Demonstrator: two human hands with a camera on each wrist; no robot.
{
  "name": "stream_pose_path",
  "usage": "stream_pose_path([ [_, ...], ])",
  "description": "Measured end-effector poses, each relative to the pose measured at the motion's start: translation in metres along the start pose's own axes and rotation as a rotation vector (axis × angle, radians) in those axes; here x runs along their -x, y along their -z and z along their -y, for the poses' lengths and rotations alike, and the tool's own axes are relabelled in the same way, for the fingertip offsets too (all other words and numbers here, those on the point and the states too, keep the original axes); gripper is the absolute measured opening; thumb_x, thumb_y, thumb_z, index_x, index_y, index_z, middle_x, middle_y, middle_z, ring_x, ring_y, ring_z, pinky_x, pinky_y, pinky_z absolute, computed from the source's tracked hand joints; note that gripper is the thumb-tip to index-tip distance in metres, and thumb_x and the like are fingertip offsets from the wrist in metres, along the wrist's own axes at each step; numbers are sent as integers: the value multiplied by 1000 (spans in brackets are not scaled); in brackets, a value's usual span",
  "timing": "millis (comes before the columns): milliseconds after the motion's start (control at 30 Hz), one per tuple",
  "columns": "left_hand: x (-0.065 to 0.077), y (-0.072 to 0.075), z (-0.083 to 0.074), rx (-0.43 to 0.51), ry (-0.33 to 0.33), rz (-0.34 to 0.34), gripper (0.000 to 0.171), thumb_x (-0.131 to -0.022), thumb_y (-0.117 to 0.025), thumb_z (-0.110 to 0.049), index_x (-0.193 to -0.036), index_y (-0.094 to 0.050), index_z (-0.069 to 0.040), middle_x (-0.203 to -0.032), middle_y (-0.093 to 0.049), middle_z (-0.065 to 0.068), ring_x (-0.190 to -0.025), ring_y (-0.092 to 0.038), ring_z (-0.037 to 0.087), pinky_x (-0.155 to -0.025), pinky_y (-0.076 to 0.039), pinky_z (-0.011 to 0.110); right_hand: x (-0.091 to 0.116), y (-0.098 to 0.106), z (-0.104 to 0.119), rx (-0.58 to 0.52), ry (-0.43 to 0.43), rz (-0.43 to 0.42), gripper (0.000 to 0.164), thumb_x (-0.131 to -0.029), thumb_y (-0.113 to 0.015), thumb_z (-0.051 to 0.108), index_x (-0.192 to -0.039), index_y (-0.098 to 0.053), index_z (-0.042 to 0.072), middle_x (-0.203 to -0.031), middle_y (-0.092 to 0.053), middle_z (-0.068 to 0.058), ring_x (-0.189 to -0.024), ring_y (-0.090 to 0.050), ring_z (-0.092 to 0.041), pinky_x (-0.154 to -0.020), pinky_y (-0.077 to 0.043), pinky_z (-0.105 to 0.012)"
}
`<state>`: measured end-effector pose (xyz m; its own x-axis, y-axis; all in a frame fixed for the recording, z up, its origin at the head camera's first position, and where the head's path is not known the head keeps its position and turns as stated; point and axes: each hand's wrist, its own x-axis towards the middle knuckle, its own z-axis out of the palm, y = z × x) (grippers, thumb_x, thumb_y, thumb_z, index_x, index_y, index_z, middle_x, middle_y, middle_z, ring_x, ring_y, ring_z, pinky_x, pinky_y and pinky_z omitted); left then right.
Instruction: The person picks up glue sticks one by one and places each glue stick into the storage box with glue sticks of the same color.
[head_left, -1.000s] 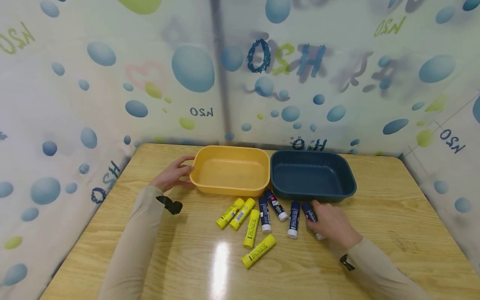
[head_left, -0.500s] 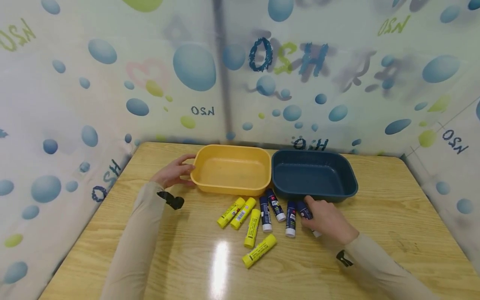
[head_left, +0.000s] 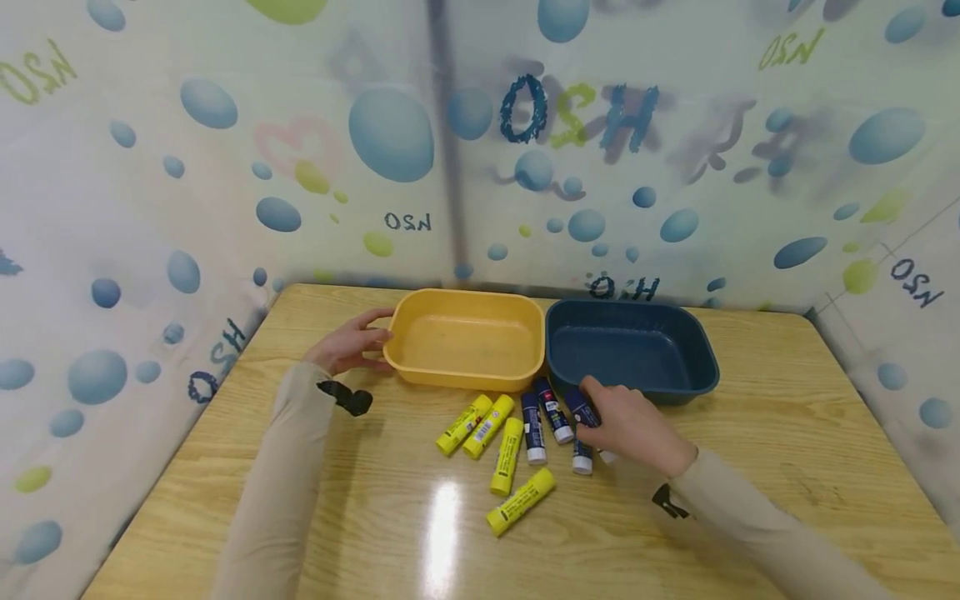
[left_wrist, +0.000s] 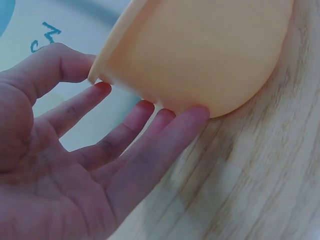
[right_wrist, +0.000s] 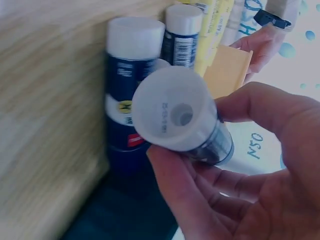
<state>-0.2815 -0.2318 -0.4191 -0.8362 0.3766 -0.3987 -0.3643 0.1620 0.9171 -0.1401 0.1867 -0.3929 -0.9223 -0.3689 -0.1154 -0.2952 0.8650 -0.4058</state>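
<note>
With thumb and fingers, my right hand [head_left: 637,429] pinches a dark blue glue stick [right_wrist: 175,107], its white end facing the right wrist camera. In the head view that stick lies partly over another blue glue stick [head_left: 582,458], in front of the blue bin [head_left: 633,393]. Two more blue glue sticks [head_left: 533,429] rest just left of it. My left hand [head_left: 348,343] touches the left end of the yellow bin [head_left: 465,380]. Its fairly straight fingers lie against the bin's outer wall [left_wrist: 200,55], and the thumb is at the rim.
Several yellow glue sticks [head_left: 507,457] lie on the wooden table [head_left: 360,508] in front of the yellow bin. Both bins stand side by side near the table's back edge. A patterned curtain [head_left: 315,125] rises behind and at the sides.
My right hand has moved left with the blue glue stick, over the neighbouring blue one, which shifted slightly left. The left hand stays at the yellow bin.
</note>
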Motion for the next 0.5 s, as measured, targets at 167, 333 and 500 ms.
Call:
stream_pose_path([
  [167, -2, 0, 2, 12, 2, 4, 62, -98, -47, -4, -153, -20, -12, -150, -21, 23, -122, -43, 45, -92, -46, 55, -11, 6, 9, -27, 23, 11, 40, -82, -73, 19, -114, -54, 3, -80, -60, -2, -60, -52, -12, -51, -44, -27],
  [333, -2, 1, 2, 15, 0, 4, 63, -98, -48, -5, -153, -19, -12, -150, -22, 23, -120, -45, 43, -92, -46, 55, -26, 13, 19, -92, 5, 22, 42, -84, -72, 19, -117, -52, 3, -76, -59, -2, -58, -53, -13, -49, -45, -27],
  [500, -1, 1, 1, 11, 2, 1, 63, -97, -48, -5, -153, -20, -12, -150, -21, 23, -119, -46, 42, -92, -46, 56, -40, 20, 27, -160, -10, 36, 42, -86, -70, 21, -118, -51, 4, -70, -55, -3, -53, -52, -16, -46, -44, -28],
])
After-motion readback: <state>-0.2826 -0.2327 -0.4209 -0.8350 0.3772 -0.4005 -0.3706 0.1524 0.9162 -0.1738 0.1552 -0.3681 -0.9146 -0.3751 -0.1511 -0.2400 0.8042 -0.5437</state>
